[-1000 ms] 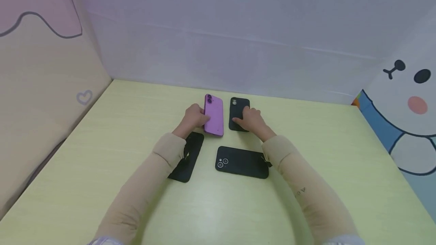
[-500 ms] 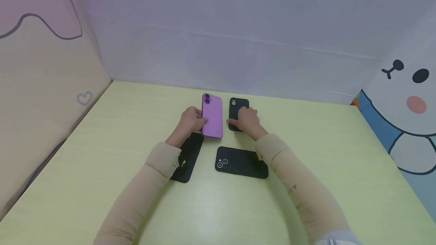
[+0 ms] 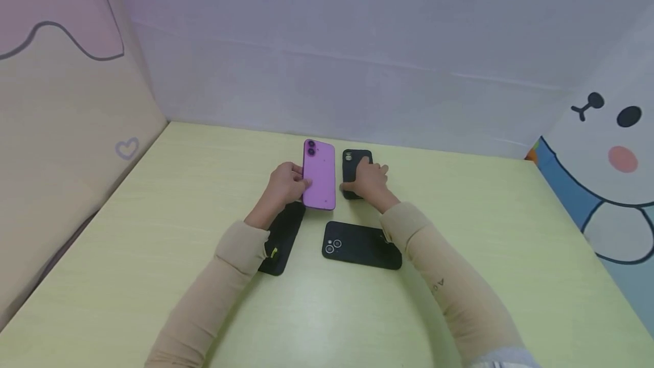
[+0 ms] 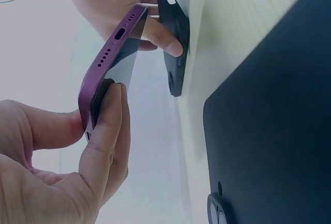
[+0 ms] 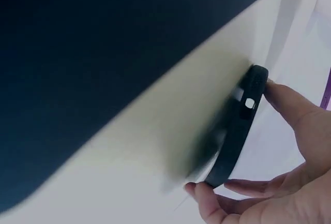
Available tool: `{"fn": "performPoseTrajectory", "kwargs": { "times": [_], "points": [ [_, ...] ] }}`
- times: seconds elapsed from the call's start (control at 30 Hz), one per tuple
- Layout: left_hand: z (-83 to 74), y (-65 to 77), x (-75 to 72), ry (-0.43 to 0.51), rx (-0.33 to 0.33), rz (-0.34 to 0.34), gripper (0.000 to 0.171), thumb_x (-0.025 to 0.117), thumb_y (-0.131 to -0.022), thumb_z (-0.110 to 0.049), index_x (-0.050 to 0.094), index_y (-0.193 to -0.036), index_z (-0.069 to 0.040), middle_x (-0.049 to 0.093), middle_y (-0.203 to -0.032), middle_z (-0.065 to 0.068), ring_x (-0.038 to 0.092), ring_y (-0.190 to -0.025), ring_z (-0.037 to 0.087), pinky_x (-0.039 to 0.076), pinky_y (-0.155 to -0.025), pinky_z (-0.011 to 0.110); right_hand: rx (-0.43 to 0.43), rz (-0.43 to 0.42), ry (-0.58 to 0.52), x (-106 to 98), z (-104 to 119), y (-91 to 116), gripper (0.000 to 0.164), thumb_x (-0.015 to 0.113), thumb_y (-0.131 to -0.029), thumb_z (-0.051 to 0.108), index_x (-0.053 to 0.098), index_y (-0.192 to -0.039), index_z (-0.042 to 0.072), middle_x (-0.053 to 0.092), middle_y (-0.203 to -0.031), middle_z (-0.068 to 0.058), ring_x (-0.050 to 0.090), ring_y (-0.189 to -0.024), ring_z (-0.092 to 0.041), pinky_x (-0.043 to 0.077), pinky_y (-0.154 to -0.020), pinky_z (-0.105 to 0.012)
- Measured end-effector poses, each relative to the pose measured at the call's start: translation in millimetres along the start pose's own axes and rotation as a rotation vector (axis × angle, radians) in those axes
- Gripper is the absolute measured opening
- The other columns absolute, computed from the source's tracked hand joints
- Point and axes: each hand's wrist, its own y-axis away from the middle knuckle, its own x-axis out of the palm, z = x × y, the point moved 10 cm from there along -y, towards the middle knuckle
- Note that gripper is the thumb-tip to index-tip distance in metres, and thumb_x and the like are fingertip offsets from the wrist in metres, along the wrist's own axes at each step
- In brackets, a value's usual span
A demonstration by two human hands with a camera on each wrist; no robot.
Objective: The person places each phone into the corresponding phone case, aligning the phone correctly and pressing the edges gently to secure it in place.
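Note:
My left hand pinches the left edge of a purple phone, thumb on its back and fingers under its screen side. In the left wrist view that phone is tilted and held off the table. My right hand grips a black phone case across its width, thumb on the left edge. The right wrist view shows the case with a port hole in its end, tilted against the table. A narrow gap parts the phone from the case.
Nearer me, a black phone-shaped piece with camera lenses lies crosswise on the pale yellow table. Another black slab lies partly under my left sleeve. A pale wall covering rises behind the table.
My left hand has drawn the purple phone slightly left and toward me. The right hand has shifted a little left over the black case, which has moved slightly nearer me.

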Motion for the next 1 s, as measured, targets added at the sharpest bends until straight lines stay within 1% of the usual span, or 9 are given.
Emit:
{"fn": "performPoseTrajectory", "kwargs": {
  "times": [0.13, 0.23, 0.3, 0.4, 0.43, 0.57, 0.63, 0.8, 1.0],
  "points": [
    [-0.7, 2.4, -0.2, 0.007, -0.001, 0.000, 0.034, 0.056, -0.089, -0.010, 0.046, -0.119, 0.003, 0.059, -0.110, 0.021, 0.062, -0.090, 0.026, 0.054, -0.072, 0.030, -0.006, -0.030, -0.029, -3.0, -0.9, -0.3, 0.092, 0.074, -0.071, 0.045, 0.027, -0.132, -0.006, 0.037, -0.125, -0.030, 0.034, -0.116, -0.041, 0.044, -0.090, -0.046],
    [0.1, 2.9, 0.1, 0.009, -0.003, -0.002, 0.034, 0.056, -0.089, -0.011, 0.047, -0.119, 0.003, 0.059, -0.112, 0.021, 0.061, -0.091, 0.026, 0.053, -0.075, 0.032, -0.026, -0.042, -0.080, -6.6, -1.4, -0.9, 0.089, 0.072, -0.075, 0.038, 0.023, -0.134, -0.007, 0.035, -0.127, -0.030, 0.039, -0.116, -0.042, 0.044, -0.091, -0.046],
    [0.8, 2.8, 0.6, 0.012, -0.001, -0.004, 0.034, 0.057, -0.089, -0.011, 0.047, -0.119, 0.003, 0.059, -0.115, 0.021, 0.060, -0.093, 0.026, 0.053, -0.078, 0.033, -0.052, -0.053, -0.116, -10.8, -1.9, -1.6, 0.079, 0.068, -0.080, 0.029, 0.024, -0.132, -0.010, 0.038, -0.125, -0.030, 0.043, -0.114, -0.041, 0.044, -0.091, -0.046],
    [2.0, 2.8, 1.5, 0.020, 0.005, -0.007, 0.035, 0.056, -0.089, -0.011, 0.047, -0.119, 0.003, 0.057, -0.118, 0.021, 0.060, -0.096, 0.027, 0.052, -0.082, 0.035, -0.073, -0.067, -0.180, -17.3, -6.0, -2.8, 0.049, 0.056, -0.086, 0.014, 0.034, -0.122, -0.012, 0.046, -0.114, -0.028, 0.050, -0.100, -0.034, 0.046, -0.086, -0.042],
    [2.5, 2.9, 2.0, 0.025, 0.005, -0.007, 0.035, 0.056, -0.089, -0.011, 0.047, -0.120, 0.003, 0.057, -0.119, 0.021, 0.059, -0.097, 0.028, 0.051, -0.083, 0.036, -0.070, -0.071, -0.212, -19.3, -8.7, -2.9, 0.044, 0.052, -0.086, 0.011, 0.038, -0.120, -0.013, 0.048, -0.114, -0.027, 0.049, -0.099, -0.033, 0.046, -0.086, -0.042],
    [4.9, 3.1, 4.6, 0.048, 0.004, 0.000, 0.035, 0.055, -0.090, -0.011, 0.046, -0.121, 0.003, 0.056, -0.121, 0.021, 0.059, -0.098, 0.028, 0.051, -0.086, 0.037, -0.013, -0.040, -0.409, -21.3, -21.5, -1.0, 0.036, 0.045, -0.088, 0.007, 0.047, -0.120, -0.010, 0.050, -0.122, -0.024, 0.051, -0.106, -0.032, 0.045, -0.091, -0.040],
    [6.1, 2.7, 6.7, 0.065, 0.003, 0.008, 0.035, 0.055, -0.090, -0.010, 0.046, -0.121, 0.002, 0.056, -0.121, 0.021, 0.059, -0.098, 0.028, 0.050, -0.086, 0.037, 0.021, -0.015, -0.533, -20.2, -27.1, 1.5, 0.038, 0.047, -0.090, 0.009, 0.047, -0.125, -0.007, 0.047, -0.129, -0.022, 0.048, -0.117, -0.032, 0.043, -0.097, -0.041],
    [10.2, 1.9, 11.0, 0.108, -0.014, 0.027, 0.035, 0.055, -0.090, -0.010, 0.046, -0.122, 0.001, 0.056, -0.122, 0.020, 0.060, -0.099, 0.028, 0.050, -0.087, 0.037, 0.096, 0.033, -0.800, -15.4, -38.0, 6.3, 0.039, 0.049, -0.091, 0.007, 0.045, -0.128, -0.004, 0.045, -0.131, -0.021, 0.047, -0.120, -0.031, 0.042, -0.098, -0.041],
    [10.5, 3.0, 12.4, 0.120, -0.003, 0.027, 0.036, 0.055, -0.090, -0.008, 0.045, -0.122, 0.003, 0.054, -0.124, 0.021, 0.059, -0.103, 0.030, 0.049, -0.089, 0.038, 0.112, 0.038, -0.996, -16.4, -46.7, 11.0, 0.039, 0.045, -0.093, 0.005, 0.043, -0.130, -0.005, 0.044, -0.132, -0.022, 0.047, -0.121, -0.032, 0.041, -0.100, -0.040]
  ]
}}
